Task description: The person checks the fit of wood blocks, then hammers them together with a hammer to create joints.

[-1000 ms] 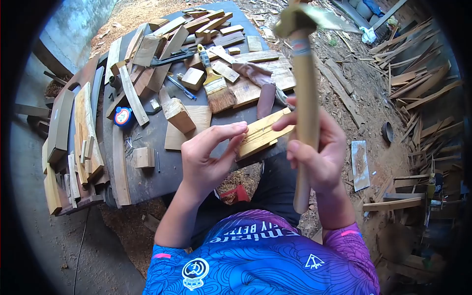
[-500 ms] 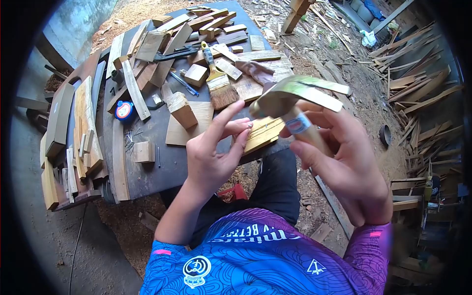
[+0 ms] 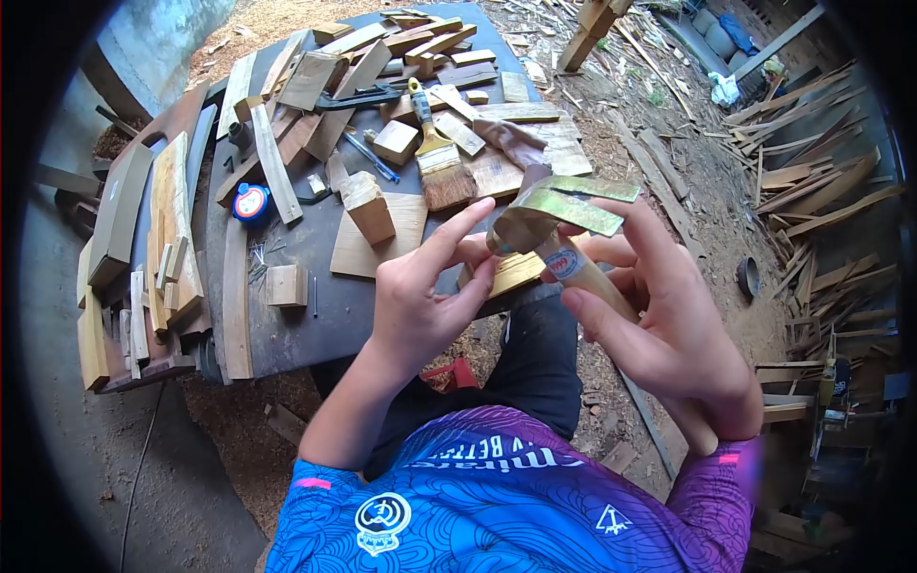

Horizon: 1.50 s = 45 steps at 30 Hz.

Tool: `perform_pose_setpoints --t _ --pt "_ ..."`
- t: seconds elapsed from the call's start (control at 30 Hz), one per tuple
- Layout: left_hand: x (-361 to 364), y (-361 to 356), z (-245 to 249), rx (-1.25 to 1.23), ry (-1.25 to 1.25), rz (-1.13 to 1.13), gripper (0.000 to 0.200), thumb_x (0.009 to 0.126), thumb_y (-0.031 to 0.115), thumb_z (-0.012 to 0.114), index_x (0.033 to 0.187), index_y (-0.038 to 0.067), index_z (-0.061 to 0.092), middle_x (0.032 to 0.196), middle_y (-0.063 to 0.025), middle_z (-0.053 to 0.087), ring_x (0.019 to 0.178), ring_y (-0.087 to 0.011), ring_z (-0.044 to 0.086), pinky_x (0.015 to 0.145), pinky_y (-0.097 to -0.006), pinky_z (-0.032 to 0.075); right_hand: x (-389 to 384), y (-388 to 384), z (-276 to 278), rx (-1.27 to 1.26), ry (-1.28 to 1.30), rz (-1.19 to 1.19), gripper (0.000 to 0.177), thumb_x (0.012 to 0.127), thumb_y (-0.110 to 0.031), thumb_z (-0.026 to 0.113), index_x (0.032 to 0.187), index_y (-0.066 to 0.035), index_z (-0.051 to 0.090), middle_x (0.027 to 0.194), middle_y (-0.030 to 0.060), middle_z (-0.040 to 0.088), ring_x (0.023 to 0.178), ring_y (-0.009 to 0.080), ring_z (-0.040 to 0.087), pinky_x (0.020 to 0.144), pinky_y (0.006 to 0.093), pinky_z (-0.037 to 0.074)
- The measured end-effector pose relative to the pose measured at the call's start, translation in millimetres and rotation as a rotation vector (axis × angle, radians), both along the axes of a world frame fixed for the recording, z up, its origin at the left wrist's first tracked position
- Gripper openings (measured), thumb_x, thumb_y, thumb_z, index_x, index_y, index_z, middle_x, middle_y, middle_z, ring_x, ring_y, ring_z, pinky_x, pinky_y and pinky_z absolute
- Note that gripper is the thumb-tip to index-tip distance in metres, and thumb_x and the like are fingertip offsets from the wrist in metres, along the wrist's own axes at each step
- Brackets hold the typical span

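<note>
My right hand [image 3: 659, 306] is wrapped round the wooden handle of a claw hammer [image 3: 559, 205], just below its head. The hammer's claw points to the right, and its striking face is close to the fingertips of my left hand [image 3: 430, 286]. My left thumb and fingers are pinched together over a yellowish piece of wood [image 3: 516, 271] at the table's near edge. Whatever is between those fingertips is too small and covered to make out. Several loose nails [image 3: 258, 258] lie to the left, with a single nail [image 3: 315, 296] beside a small wood block [image 3: 287, 286].
A brush [image 3: 444, 172], a blue pen [image 3: 373, 158], a tape measure [image 3: 251, 201] and a black clamp [image 3: 358, 97] lie among wood offcuts on the dark table [image 3: 334, 325]. An upright block [image 3: 368, 207] stands left of the brush. Wood strips [image 3: 831, 191] are piled at the right.
The hammer head has come down and left, nearer my left fingertips, and its claw has tilted lower. My left hand has shifted slightly right and stays pinched. The view has moved a little.
</note>
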<state>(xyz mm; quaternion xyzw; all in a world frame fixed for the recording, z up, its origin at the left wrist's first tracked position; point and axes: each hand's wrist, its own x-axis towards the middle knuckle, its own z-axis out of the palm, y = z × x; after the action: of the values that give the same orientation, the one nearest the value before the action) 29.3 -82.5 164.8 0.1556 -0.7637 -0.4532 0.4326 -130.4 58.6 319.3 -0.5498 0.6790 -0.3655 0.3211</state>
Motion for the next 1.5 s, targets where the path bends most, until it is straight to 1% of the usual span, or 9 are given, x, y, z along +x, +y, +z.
perform_pose_setpoints --t 0.03,0.17,0.4,0.57,0.7,0.97,1.13,1.33,1.5 --pt "-1 0 0 -0.002 0.005 0.002 0.059 0.091 -0.007 0.08 0.148 -0.005 0.061 0.105 -0.0163 0.083 0.102 -0.0198 0.081 0.096 -0.0355 0.065 1 -1 2 0.0 0.009 0.002 0.051 0.097 0.002 0.069 0.143 0.001 0.045 0.105 0.0204 0.079 0.091 0.0322 0.083 0.067 0.0346 0.06" --pt "-4 1 -5 -0.002 0.042 0.031 0.063 0.09 -0.007 0.08 0.15 -0.006 0.06 0.103 -0.0155 0.083 0.1 -0.0184 0.081 0.095 -0.0337 0.064 4 10 4 -0.052 -0.008 -0.027 0.066 0.097 0.004 0.068 0.157 0.001 0.041 0.123 0.0183 0.075 0.095 0.015 0.076 0.075 0.0269 0.059" --pt "-5 -2 -6 0.009 0.038 0.01 0.062 0.091 0.0 0.081 0.15 0.0 0.062 0.101 -0.0136 0.084 0.104 -0.0218 0.082 0.093 -0.034 0.064 -5 6 4 -0.029 0.121 0.105 0.065 0.097 0.005 0.069 0.157 0.004 0.042 0.131 0.0188 0.072 0.108 0.0243 0.078 0.088 0.0318 0.063" --pt "-5 0 -2 -0.022 0.042 0.005 0.053 0.091 -0.006 0.079 0.141 -0.01 0.063 0.105 -0.0169 0.083 0.103 -0.0219 0.081 0.097 -0.0348 0.063 11 18 1 -0.267 -0.037 -0.128 0.056 0.098 0.002 0.069 0.151 0.002 0.049 0.131 0.0195 0.071 0.107 0.0257 0.078 0.073 0.0277 0.06" --pt "-5 -1 -8 0.032 0.058 0.012 0.051 0.092 0.001 0.08 0.141 -0.001 0.069 0.104 -0.0149 0.084 0.099 -0.0202 0.083 0.089 -0.0317 0.064 0 7 -1 -0.102 0.089 0.038 0.06 0.099 0.001 0.071 0.154 0.002 0.048 0.128 0.0172 0.072 0.109 0.0274 0.078 0.07 0.0335 0.062" --pt "-4 -2 -7 0.051 0.046 -0.038 0.045 0.094 -0.006 0.078 0.136 -0.012 0.065 0.106 -0.0178 0.083 0.111 -0.0232 0.079 0.097 -0.0331 0.062 14 12 6 -0.184 -0.136 -0.218 0.058 0.098 -0.006 0.075 0.151 0.0 0.05 0.116 0.0151 0.076 0.079 0.0138 0.071 0.062 0.0245 0.052" --pt "-6 -2 -11 0.159 0.068 -0.031 0.052 0.092 0.0 0.08 0.143 0.004 0.07 0.105 -0.0141 0.084 0.1 -0.0195 0.082 0.091 -0.0316 0.063 -1 2 -3 0.011 -0.029 -0.069 0.035 0.101 -0.003 0.07 0.131 0.004 0.055 0.103 0.0222 0.08 0.096 0.0267 0.081 0.076 0.0359 0.061" --pt "-6 1 -11 0.131 0.041 0.012 0.047 0.09 -0.003 0.079 0.136 0.004 0.075 0.099 -0.0121 0.081 0.089 -0.0175 0.08 0.087 -0.0308 0.063 -4 0 2 0.11 -0.077 -0.093 0.035 0.101 -0.003 0.069 0.132 0.002 0.055 0.096 0.018 0.08 0.086 0.0188 0.079 0.071 0.0355 0.058" --pt "-5 6 -9 0.033 0.034 -0.055 0.042 0.093 0.024 0.084 0.121 -0.007 0.073 0.128 -0.0225 0.072 0.118 -0.0368 0.072 0.103 -0.0423 0.055 -12 4 -6 -0.035 -0.009 0.048 0.031 0.102 -0.01 0.065 0.128 0.0 0.051 0.096 0.0242 0.078 0.087 0.0457 0.077 0.074 0.0494 0.057"
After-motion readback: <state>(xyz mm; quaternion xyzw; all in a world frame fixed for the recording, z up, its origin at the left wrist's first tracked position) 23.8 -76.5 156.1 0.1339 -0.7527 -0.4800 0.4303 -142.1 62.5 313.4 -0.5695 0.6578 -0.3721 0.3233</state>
